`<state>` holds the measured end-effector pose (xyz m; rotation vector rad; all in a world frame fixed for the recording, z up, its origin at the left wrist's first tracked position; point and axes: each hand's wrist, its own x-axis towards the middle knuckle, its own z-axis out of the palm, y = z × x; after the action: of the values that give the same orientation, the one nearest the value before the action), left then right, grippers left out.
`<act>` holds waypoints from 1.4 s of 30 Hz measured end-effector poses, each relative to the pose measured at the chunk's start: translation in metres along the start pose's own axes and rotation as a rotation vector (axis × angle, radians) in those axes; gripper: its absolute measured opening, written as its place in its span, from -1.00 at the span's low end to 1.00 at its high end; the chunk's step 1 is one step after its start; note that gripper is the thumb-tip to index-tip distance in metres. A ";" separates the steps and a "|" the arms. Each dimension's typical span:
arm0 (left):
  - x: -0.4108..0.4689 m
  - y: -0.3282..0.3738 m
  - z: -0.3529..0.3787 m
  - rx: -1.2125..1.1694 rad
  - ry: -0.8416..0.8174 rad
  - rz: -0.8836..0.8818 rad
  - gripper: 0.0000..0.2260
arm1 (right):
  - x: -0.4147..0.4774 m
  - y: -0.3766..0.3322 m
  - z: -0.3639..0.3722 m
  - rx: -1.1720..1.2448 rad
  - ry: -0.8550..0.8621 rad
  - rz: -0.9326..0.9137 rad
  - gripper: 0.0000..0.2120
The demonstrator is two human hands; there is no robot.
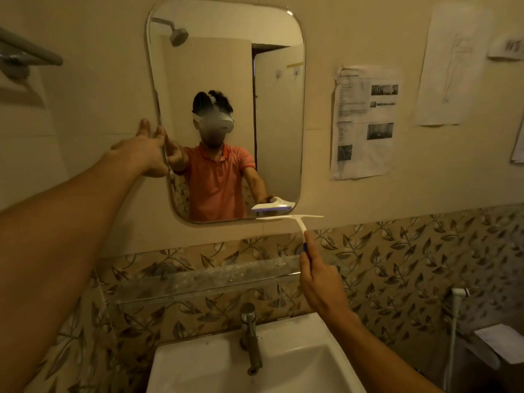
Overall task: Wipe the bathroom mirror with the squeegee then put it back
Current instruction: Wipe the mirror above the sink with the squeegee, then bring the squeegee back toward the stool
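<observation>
The rounded bathroom mirror (278, 109) hangs on the wall above the sink. My right hand (320, 279) is shut on the blue-and-white handle of a white squeegee (295, 219). Its blade lies level along the mirror's lower right edge, partly over the wall beside it. My left hand (144, 148) reaches up to the mirror's left edge, fingers spread and touching the rim. The glass reflects a person in an orange shirt and the squeegee.
A glass shelf (209, 282) runs under the mirror. Below it sit a white sink (283, 361) and a metal tap (251, 336). Papers (365, 120) are stuck on the wall at right. A towel rail (25, 52) juts out upper left, a pipe (456, 316) lower right.
</observation>
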<state>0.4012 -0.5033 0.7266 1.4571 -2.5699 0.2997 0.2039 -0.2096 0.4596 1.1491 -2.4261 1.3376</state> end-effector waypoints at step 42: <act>-0.172 0.297 0.052 -0.988 0.095 0.503 -0.63 | 0.039 -0.030 -0.135 0.133 0.197 -0.007 -0.65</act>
<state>0.2306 -0.2253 0.6079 0.4329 -2.3480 -0.7270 0.1667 -0.1356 0.5774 0.9994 -2.2228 1.5503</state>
